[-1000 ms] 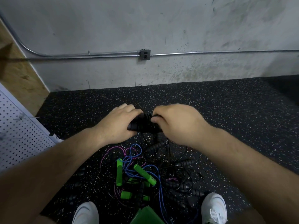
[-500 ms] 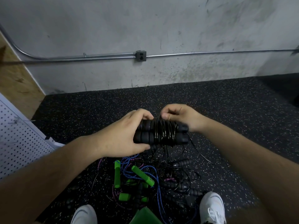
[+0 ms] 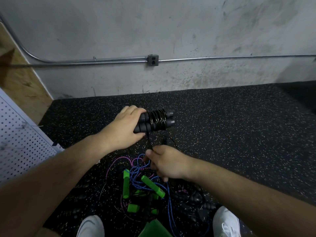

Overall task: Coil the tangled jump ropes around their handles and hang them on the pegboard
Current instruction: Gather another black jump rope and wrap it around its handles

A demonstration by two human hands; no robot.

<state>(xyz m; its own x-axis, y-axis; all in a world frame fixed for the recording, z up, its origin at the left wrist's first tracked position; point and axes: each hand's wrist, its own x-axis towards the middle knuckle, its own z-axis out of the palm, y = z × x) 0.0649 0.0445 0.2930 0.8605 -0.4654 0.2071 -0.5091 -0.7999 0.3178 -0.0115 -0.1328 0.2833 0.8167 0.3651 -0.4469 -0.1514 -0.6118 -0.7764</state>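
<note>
My left hand point(image 3: 125, 129) grips a pair of black jump-rope handles point(image 3: 156, 122) held side by side, with black cord wound in several turns round their middle. A loose length of that black cord point(image 3: 149, 141) runs down from the handles to my right hand point(image 3: 166, 164), which pinches it below the bundle. On the floor under my hands lies a tangle of ropes: green handles point(image 3: 152, 185), blue cord point(image 3: 136, 171), pink cord point(image 3: 118, 159) and more black handles point(image 3: 196, 200). The white pegboard point(image 3: 18, 142) stands at the left edge.
Black speckled rubber floor point(image 3: 222, 134) runs to a grey concrete wall with a metal conduit and an outlet box point(image 3: 153, 60). My white shoes point(image 3: 225, 223) flank the tangle. A green object point(image 3: 153, 229) sits at the bottom edge. Wood panelling point(image 3: 18, 79) is behind the pegboard.
My right hand has dropped from the top of the handle bundle to below it, drawing the loose cord down. My left hand has kept its grip on the handles.
</note>
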